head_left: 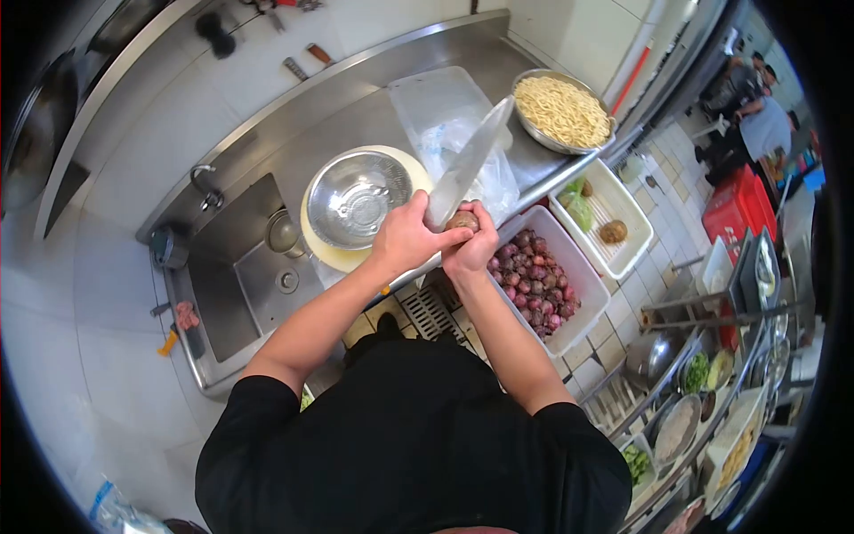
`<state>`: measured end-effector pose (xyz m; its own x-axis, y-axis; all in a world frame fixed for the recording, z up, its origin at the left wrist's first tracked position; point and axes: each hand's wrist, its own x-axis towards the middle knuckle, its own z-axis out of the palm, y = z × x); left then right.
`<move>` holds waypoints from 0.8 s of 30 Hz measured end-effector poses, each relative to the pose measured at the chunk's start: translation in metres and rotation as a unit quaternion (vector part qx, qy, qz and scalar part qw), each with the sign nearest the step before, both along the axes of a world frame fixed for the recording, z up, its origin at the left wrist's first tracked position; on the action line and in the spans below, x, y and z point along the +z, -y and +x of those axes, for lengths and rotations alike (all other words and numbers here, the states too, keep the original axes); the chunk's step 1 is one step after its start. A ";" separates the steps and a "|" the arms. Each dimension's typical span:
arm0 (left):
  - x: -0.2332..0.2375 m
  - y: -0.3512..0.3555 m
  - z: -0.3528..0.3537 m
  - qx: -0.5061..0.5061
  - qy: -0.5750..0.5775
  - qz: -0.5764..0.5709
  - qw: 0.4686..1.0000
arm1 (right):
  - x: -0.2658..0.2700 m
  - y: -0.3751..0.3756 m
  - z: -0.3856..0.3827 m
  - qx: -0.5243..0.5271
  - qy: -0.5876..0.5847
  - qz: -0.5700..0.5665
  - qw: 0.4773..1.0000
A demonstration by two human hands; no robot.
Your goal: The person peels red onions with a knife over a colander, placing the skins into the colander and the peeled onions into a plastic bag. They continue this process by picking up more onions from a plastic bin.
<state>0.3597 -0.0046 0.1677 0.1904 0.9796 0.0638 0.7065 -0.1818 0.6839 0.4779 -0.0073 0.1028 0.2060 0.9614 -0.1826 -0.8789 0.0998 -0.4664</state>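
Note:
My left hand (411, 233) is closed around the base of a large, broad-bladed knife (473, 158), whose tip points up and away to the right. The thumb of that hand reaches across to an onion (463, 221) with brownish-red skin. Close beside it, my right hand (473, 247) wraps its fingers around the onion, so part of it is hidden. Just left of my hands, a shiny metal bowl (358, 198) sits on a round cream-coloured board (326, 253). A white crate (594, 310) of red onions (536, 283) stands below and right of my right hand.
At left is a steel sink (233, 301) with a faucet (206, 189). A pan of noodles (562, 110) and a plastic bag (492, 174) lie on the counter. Right, a white tray (633, 233) holds bagged greens; shelves with food trays line that side. Several people (763, 125) are farther back.

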 end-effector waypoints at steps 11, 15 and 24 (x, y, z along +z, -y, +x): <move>0.000 -0.005 -0.059 0.023 0.115 -0.025 0.993 | 0.028 -0.027 -0.042 0.134 0.066 -0.025 0.988; -0.018 -0.002 -0.077 0.032 0.201 -0.016 0.979 | 0.011 -0.034 -0.082 -0.049 0.227 0.135 0.963; -0.006 -0.016 -0.155 0.028 0.124 0.015 0.992 | 0.015 -0.038 -0.148 0.026 0.132 0.068 0.989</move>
<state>0.2042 0.0118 0.1613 0.1110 0.9851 0.1315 0.5267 -0.1706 0.8328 0.3296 0.0310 0.1177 0.1787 0.9839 0.0028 -0.7341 0.1352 -0.6655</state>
